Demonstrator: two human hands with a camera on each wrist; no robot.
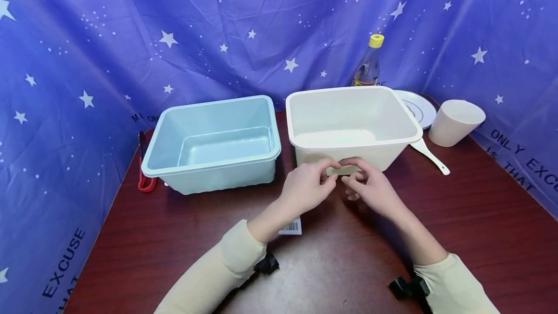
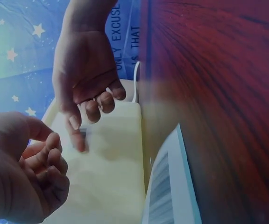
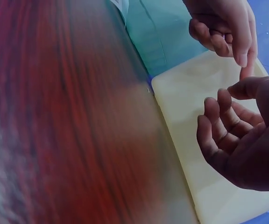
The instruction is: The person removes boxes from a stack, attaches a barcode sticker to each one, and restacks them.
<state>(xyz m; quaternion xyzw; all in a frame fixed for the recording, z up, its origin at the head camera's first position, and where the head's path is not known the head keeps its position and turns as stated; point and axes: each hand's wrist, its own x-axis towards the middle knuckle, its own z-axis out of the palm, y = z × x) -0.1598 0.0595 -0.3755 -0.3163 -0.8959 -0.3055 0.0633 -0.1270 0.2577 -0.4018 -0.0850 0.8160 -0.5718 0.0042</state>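
My left hand [image 1: 307, 185] and right hand [image 1: 370, 188] meet at their index fingertips in front of the near wall of a white plastic basin [image 1: 344, 154]. In the left wrist view, the left hand [image 2: 27, 172] has loosely bent fingers, and the right hand [image 2: 88, 70] reaches down opposite it. From the right wrist, the right hand [image 3: 246, 140] shows a bent palm with spread fingers. Nothing shows in either hand's grasp. A white card with a barcode [image 1: 293, 227] is on the table, partly hidden behind my left forearm.
A light blue basin [image 1: 211, 168] stands left of the white one, with a red-handled tool [image 1: 147, 183] beside it. Behind and right are a yellow-capped bottle [image 1: 368, 67], a plate [image 1: 418, 108], a white cup [image 1: 455, 122] and a white utensil handle [image 1: 431, 156]. A starry curtain [image 1: 244, 28] surrounds the table.
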